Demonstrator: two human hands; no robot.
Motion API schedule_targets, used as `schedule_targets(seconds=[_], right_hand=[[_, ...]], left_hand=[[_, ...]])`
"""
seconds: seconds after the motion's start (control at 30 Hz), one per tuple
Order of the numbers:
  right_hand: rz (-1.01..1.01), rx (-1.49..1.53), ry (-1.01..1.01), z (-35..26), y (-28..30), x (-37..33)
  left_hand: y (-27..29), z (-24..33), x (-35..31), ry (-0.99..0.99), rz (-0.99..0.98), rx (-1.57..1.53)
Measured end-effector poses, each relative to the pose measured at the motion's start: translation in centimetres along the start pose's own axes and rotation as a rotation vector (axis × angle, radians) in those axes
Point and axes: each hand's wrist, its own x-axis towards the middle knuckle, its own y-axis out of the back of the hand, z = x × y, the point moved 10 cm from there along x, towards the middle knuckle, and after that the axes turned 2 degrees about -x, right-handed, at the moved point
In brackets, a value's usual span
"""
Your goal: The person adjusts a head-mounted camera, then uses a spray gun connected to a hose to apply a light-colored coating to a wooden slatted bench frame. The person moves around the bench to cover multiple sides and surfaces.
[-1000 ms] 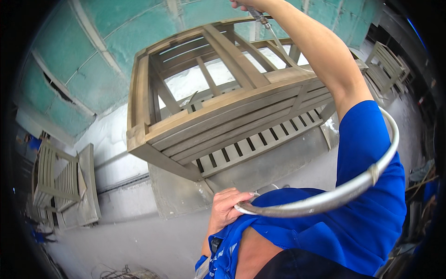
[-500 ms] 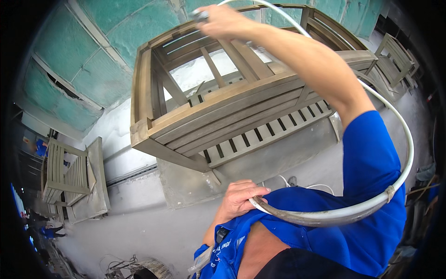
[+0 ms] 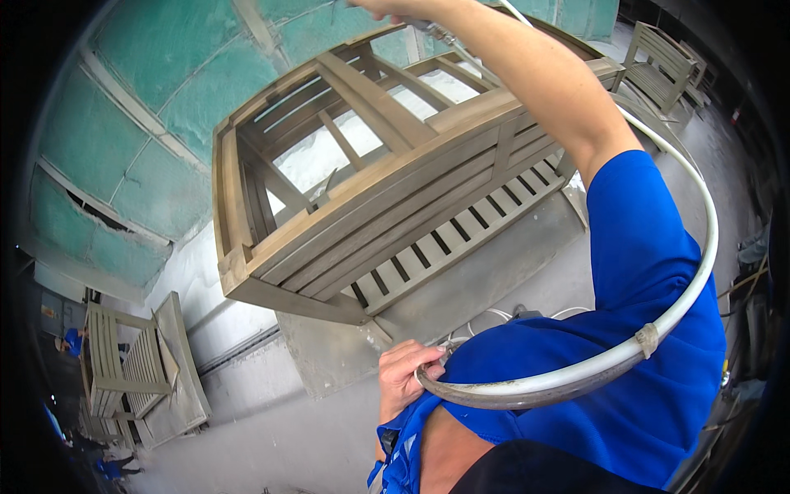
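Note:
A large slatted wooden bench (image 3: 383, 185), partly grey-brown and partly bare-looking wood, stands tilted in front of me on a grey board (image 3: 329, 350). My right hand (image 3: 397, 8) reaches over its far top edge, cut off by the upper border of the picture. Its fingers close round a metal spray gun (image 3: 436, 33), only part of which shows. Low in front of my body, my left hand (image 3: 403, 375) grips a pair of hoses (image 3: 559, 387), one white and one grimy grey. They loop to the right, past my right arm.
Teal filter panels (image 3: 197, 74) line the wall behind the bench. Another slatted bench (image 3: 123, 354) stands on a board at the left, and a slatted chair (image 3: 658, 66) at the far right. White hose coils (image 3: 494, 314) lie on the floor near my body.
My right hand has moved up toward the picture's top edge with the spray gun. The view has shifted, so the bench sits further left. My left hand still grips the hoses.

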Motion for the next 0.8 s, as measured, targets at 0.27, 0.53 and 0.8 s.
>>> schedule_targets(seconds=[0.27,0.53,0.8], right_hand=[[-0.513,0.161,-0.107,10.0,7.7,-7.1],[-0.476,0.026,-0.092,21.7,12.5,-7.9],[-0.433,0.327,-0.08,33.6,6.7,-5.2]], left_hand=[[-6.8,-1.2,4.3,0.011,-0.173,0.017],[-20.6,-4.4,11.1,0.063,-0.274,0.023],[-27.4,-4.8,12.5,0.159,-0.152,0.093]])
